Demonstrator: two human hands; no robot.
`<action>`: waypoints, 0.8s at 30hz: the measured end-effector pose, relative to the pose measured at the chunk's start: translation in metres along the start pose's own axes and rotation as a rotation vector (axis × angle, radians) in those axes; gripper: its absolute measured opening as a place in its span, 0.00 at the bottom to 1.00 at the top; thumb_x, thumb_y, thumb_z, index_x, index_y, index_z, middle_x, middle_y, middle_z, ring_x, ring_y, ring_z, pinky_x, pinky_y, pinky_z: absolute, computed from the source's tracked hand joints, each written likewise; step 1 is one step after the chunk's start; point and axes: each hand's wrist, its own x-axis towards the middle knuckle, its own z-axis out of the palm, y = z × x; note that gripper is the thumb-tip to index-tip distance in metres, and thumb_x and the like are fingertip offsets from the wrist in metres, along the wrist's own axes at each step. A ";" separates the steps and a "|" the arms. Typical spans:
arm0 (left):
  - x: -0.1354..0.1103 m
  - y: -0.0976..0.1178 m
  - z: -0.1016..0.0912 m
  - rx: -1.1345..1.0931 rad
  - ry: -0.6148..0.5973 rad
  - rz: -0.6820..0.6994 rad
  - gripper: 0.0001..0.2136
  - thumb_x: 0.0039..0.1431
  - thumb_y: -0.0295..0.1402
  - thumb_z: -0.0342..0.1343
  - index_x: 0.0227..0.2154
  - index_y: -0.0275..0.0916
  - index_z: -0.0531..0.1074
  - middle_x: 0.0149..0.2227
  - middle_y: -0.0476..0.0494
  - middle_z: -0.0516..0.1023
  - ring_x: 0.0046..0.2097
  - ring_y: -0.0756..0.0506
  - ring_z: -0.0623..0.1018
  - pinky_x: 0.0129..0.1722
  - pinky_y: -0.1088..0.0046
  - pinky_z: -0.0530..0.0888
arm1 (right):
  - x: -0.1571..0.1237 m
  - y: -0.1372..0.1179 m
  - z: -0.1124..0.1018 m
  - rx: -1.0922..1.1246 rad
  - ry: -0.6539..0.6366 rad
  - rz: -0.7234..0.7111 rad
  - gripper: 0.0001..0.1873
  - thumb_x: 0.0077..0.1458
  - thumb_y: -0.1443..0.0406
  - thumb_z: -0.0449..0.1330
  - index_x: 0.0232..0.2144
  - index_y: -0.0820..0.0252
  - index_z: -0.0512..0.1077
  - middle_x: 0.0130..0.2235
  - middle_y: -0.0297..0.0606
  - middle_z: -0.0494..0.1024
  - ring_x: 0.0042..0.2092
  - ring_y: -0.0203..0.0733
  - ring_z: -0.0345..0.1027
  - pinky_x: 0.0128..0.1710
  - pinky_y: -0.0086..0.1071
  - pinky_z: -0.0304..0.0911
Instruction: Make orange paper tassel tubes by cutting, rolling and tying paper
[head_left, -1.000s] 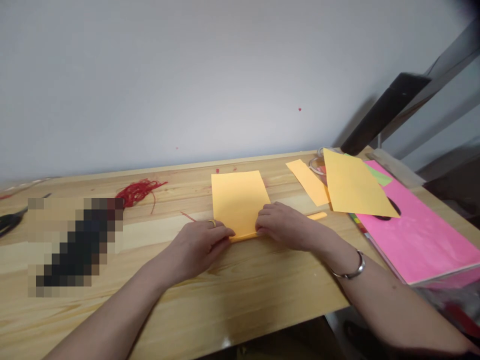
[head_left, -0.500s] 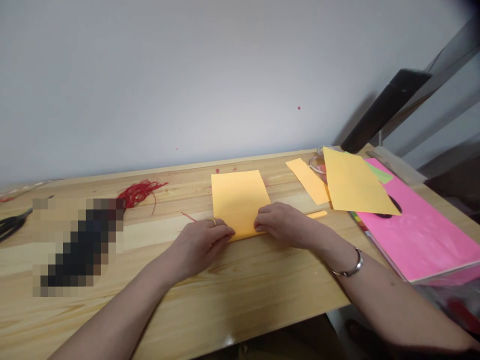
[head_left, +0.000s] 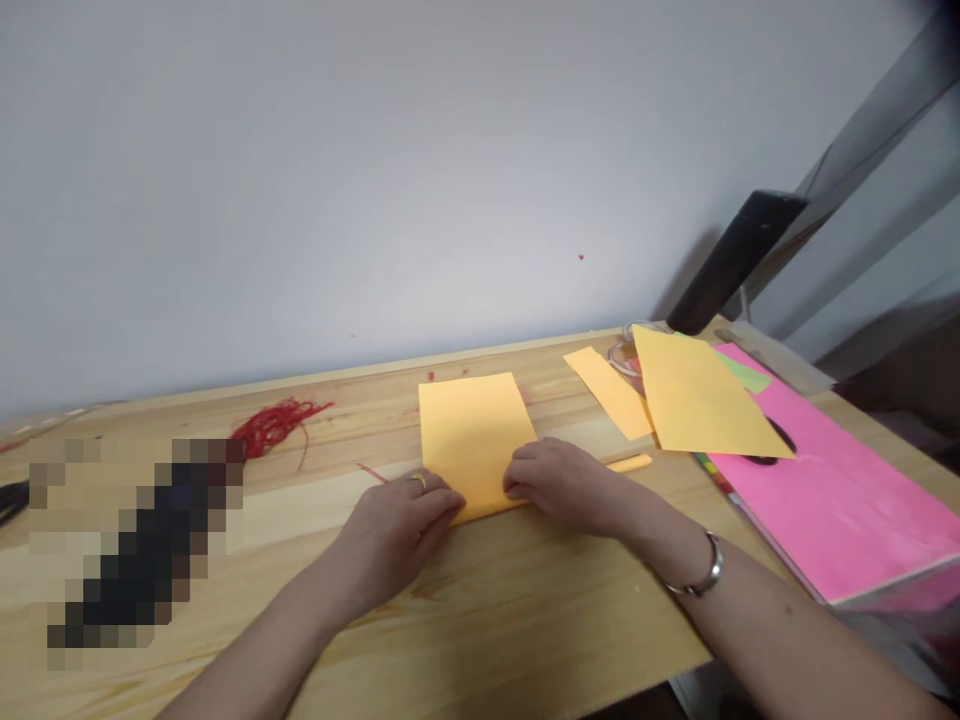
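Note:
An orange-yellow sheet of paper (head_left: 476, 430) lies on the wooden table, its near edge curled into a narrow roll or fold. My left hand (head_left: 405, 525), with a ring on one finger, pinches that edge at its left corner. At the right end of the same edge, my right hand (head_left: 555, 485) has its fingers closed on the paper; a metal bracelet circles that wrist. A thin rolled orange paper tube (head_left: 630, 464) lies just beyond my right wrist, partly hidden by it. Beside my left hand, a short red thread (head_left: 371, 472) lies on the table.
Tangled red thread (head_left: 277, 425) lies to the left, near a pixelated dark object (head_left: 142, 550). On the right are an orange strip (head_left: 609, 392), a yellow sheet (head_left: 705, 400), pink paper (head_left: 840, 480) and black-handled scissors (head_left: 784, 437). A black cylinder (head_left: 735, 262) leans at the back right.
The whole view has tilted, so everything sits slightly lower in the picture. Both hands keep their hold on the paper's near edge, with little visible change there.

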 end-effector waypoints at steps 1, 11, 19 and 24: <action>0.000 0.000 0.000 -0.002 0.006 0.003 0.12 0.63 0.32 0.42 0.37 0.42 0.71 0.34 0.45 0.75 0.36 0.47 0.74 0.33 0.72 0.68 | 0.000 0.000 0.000 -0.002 0.003 -0.001 0.08 0.56 0.70 0.52 0.30 0.60 0.71 0.30 0.35 0.73 0.32 0.34 0.64 0.32 0.28 0.53; 0.002 0.000 0.003 0.024 0.017 -0.027 0.12 0.63 0.33 0.42 0.37 0.42 0.72 0.36 0.46 0.76 0.35 0.48 0.75 0.31 0.72 0.68 | 0.002 -0.003 0.001 -0.011 0.017 0.057 0.09 0.57 0.69 0.52 0.31 0.61 0.72 0.32 0.36 0.73 0.33 0.35 0.64 0.32 0.29 0.53; 0.003 -0.001 0.004 -0.015 0.021 -0.031 0.12 0.63 0.33 0.42 0.37 0.42 0.71 0.35 0.46 0.76 0.35 0.48 0.75 0.31 0.73 0.68 | 0.000 -0.005 0.000 -0.067 0.130 -0.059 0.10 0.57 0.70 0.51 0.32 0.60 0.72 0.35 0.39 0.72 0.36 0.37 0.63 0.36 0.31 0.54; 0.003 -0.001 0.005 -0.025 0.022 -0.042 0.12 0.62 0.33 0.42 0.36 0.41 0.72 0.35 0.46 0.76 0.34 0.48 0.75 0.31 0.73 0.68 | -0.001 -0.009 -0.002 -0.116 0.084 -0.072 0.08 0.54 0.62 0.56 0.33 0.61 0.72 0.34 0.39 0.72 0.36 0.39 0.63 0.37 0.32 0.54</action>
